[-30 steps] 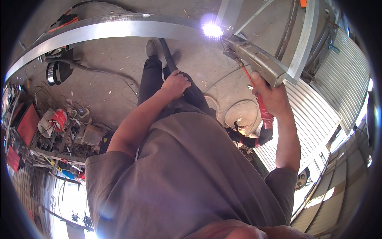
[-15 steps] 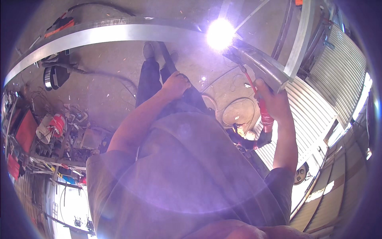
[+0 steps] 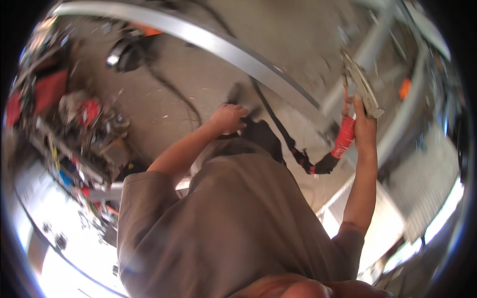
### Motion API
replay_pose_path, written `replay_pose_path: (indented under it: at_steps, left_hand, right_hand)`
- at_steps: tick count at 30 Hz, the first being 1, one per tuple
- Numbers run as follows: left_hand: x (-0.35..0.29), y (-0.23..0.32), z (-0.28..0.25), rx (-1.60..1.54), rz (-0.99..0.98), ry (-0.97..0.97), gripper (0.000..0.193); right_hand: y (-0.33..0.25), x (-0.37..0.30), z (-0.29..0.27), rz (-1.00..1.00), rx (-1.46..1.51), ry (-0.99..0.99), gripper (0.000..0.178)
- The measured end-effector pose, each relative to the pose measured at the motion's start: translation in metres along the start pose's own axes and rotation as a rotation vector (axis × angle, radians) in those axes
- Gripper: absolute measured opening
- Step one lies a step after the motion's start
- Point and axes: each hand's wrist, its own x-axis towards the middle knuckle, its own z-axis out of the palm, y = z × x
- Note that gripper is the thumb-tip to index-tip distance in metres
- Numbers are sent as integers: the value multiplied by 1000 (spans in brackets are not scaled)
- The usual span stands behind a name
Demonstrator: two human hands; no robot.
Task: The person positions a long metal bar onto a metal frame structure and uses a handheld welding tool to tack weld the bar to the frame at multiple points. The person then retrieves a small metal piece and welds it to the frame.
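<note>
My right hand [image 3: 365,124] grips a welding torch by its handle, near a red-wrapped section [image 3: 344,136]. A long, dull-metal bar-like piece [image 3: 365,85] lies alongside the torch's front end, against the same hand; whether it is fixed to the torch I cannot tell. No arc burns at the tip. The torch's black cable [image 3: 303,159] loops down and away to the left. My left hand [image 3: 228,119] hangs over my legs with its fingers apart and nothing in it. Beyond both hands runs a long silvery metal beam [image 3: 238,55], apart from the torch.
More metal framing [image 3: 380,44] stands at the right. Cluttered shelving with a red and white bag-like item [image 3: 87,110] fills the left side. A dark round spool-like thing [image 3: 124,54] sits on the floor at the far left. Corrugated sheet [image 3: 427,179] lies at the right.
The bright arc at the torch tip has gone out. My right hand has moved the torch away from the beam, and the whole view has swung. My left hand's fingers have spread.
</note>
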Motion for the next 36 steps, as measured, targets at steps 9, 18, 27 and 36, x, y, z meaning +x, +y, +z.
replay_pose_path:
  at_steps: [9, 18, 27, 36]
  left_hand:
    - [-247, -21, 79, -421, -953, 333, 57]
    - [-276, 105, 288, -1136, -1455, 775, 60]
    - [-288, 67, 259, -1198, -1436, 939, 64]
    - [-395, -83, 203, -1134, -1275, 1140, 65]
  right_hand:
    - [42, 261, 108, 353, -160, -424, 57]
    - [185, 346, 139, 533, -406, -466, 43]
    - [178, 293, 145, 445, -606, -824, 23]
    - [69, 166, 218, -90, -938, -43, 30]
